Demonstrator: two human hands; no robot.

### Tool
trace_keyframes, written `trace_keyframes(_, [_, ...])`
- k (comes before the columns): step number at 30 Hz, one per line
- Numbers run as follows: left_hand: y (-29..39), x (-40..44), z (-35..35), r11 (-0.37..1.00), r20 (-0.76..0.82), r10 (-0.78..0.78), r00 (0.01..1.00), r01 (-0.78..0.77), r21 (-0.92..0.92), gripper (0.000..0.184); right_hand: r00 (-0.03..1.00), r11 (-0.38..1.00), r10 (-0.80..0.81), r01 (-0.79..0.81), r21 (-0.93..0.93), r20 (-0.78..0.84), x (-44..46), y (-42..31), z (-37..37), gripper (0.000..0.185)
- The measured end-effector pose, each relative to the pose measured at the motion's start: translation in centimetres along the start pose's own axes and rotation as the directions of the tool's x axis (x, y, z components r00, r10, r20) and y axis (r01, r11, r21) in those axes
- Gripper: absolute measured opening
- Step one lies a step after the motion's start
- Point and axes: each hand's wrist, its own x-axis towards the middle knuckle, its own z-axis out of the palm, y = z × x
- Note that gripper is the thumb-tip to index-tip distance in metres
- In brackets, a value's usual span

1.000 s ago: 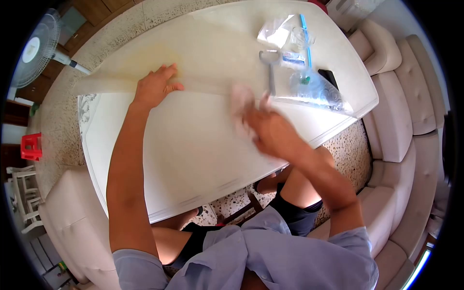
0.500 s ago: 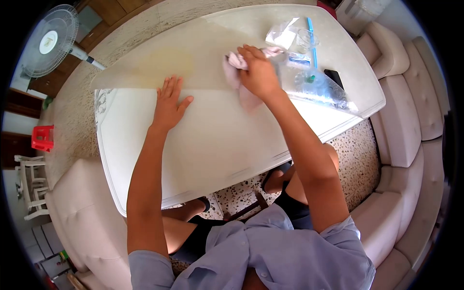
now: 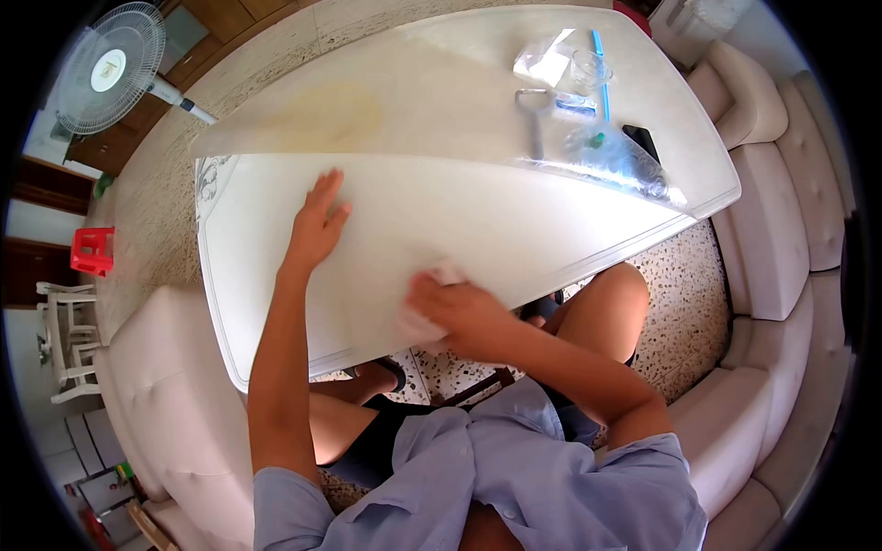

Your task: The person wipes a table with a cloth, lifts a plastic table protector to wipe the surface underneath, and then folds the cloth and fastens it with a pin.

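My right hand (image 3: 459, 317) is closed around a pale pink cloth (image 3: 421, 321), pressed on the white table (image 3: 367, 266) near its front edge; motion blurs both. On the left part of the bare white surface my left hand (image 3: 317, 230) lies flat with fingers stretched out, holding nothing. Just beyond its fingertips runs the edge of a translucent plastic cover (image 3: 413, 110), folded back over the far half of the table. A yellowish patch (image 3: 331, 115) shows on that cover.
At the table's far right are a grey-handled tool (image 3: 534, 124), white paper (image 3: 544, 62), a clear glass (image 3: 588, 70), a blue stick (image 3: 602, 78), a small blue packet (image 3: 576, 104), crumpled clear plastic (image 3: 616, 161) and a black phone (image 3: 641, 140). A fan (image 3: 110, 69) and sofas (image 3: 763, 220) surround it.
My right hand has swept the cloth from the plastic cover toward me, onto the bare white surface near the front edge. The grey-handled tool is now uncovered. My left hand stays flat at the left.
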Motion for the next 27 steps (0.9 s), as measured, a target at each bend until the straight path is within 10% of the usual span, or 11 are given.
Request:
trace_keyframes(4, [2.4, -9.5, -0.7, 0.999, -0.021, -0.047, 0.999, 0.047, -0.026, 0.044, 0.823, 0.923, 0.303, -0.38, -0.069, -0.481, -0.6, 7.0, -4.3, 0.049])
trace_keyframes(10, [8.3, -15.7, -0.7, 0.881, 0.016, -0.229, 0.973, 0.214, -0.422, 0.031, 0.768, 0.855, 0.367, -0.501, -0.135, -0.525, 11.0, 7.8, 1.7, 0.063])
trace_keyframes(15, [10.3, -15.9, -2.1, 0.787, 0.038, -0.178, 0.983, 0.166, -0.594, 0.034, 0.999, 0.998, -0.045, 0.043, -0.041, -0.032, 18.9, 1.3, 9.5, 0.067])
trace_keyframes(19, [15.4, -15.1, -5.6, 0.878, 0.443, 0.1, 0.891, 0.131, -0.46, 0.041, 0.88, 0.88, -0.474, 0.473, 0.032, 0.041, 12.7, 0.9, 9.4, 0.062])
trace_keyframes(22, [14.7, -15.2, -4.2, 0.867, 0.427, 0.436, 0.792, -0.243, -0.434, 0.046, 0.914, 0.985, 0.164, -0.17, 0.019, -0.372, 7.9, 2.9, 4.6, 0.061])
trace_keyframes(25, [13.7, -13.4, -3.5, 0.823, 0.446, 0.486, 0.752, -0.221, -0.524, 0.048, 0.642, 0.804, 0.291, -0.566, -0.183, -0.709, 7.9, 5.8, 2.8, 0.059])
trace_keyframes(27, [12.4, -13.0, -3.3, 0.757, 0.429, 0.458, 0.778, -0.088, -0.648, 0.048, 0.66, 0.711, 0.289, -0.633, -0.306, -0.694, 10.3, 6.8, 4.4, 0.06])
